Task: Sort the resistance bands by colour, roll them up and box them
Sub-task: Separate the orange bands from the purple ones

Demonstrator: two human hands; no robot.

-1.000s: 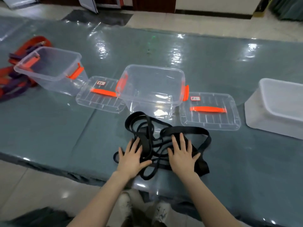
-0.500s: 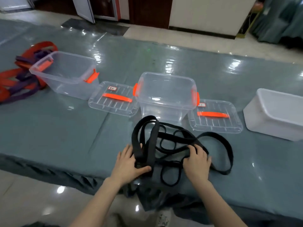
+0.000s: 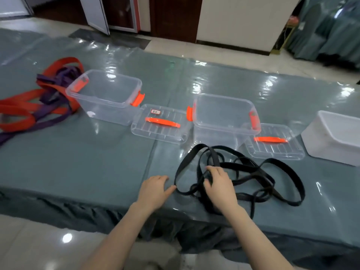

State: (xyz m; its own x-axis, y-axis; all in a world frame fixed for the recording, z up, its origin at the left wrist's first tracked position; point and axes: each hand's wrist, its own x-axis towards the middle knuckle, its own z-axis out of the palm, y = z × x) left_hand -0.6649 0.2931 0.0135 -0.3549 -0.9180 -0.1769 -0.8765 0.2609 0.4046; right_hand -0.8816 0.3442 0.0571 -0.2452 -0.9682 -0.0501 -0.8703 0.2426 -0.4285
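Observation:
A tangle of black resistance bands point(image 3: 216, 156) lies spread near the table's front edge, in front of the middle clear box point(image 3: 224, 121). My right hand point(image 3: 220, 187) sits on the left part of the tangle, with fingers and thumb curled round several black strands. My left hand point(image 3: 153, 191) rests flat on the table just left of the tangle, its thumb touching the outer black loop. A heap of red and purple bands point(image 3: 29, 106) lies at the far left, behind and beside the left clear box point(image 3: 105, 98).
Both clear boxes have orange latches and stand open. A clear lid point(image 3: 161, 131) lies between them, and another lid point(image 3: 272, 151) sits right of the middle box. A white tub point(image 3: 331, 145) stands at the right. The table's front edge runs just under my wrists.
My left hand has let go of the black bands and moved left onto the table. My right hand has shifted to the tangle's left part. The bands now sprawl further right.

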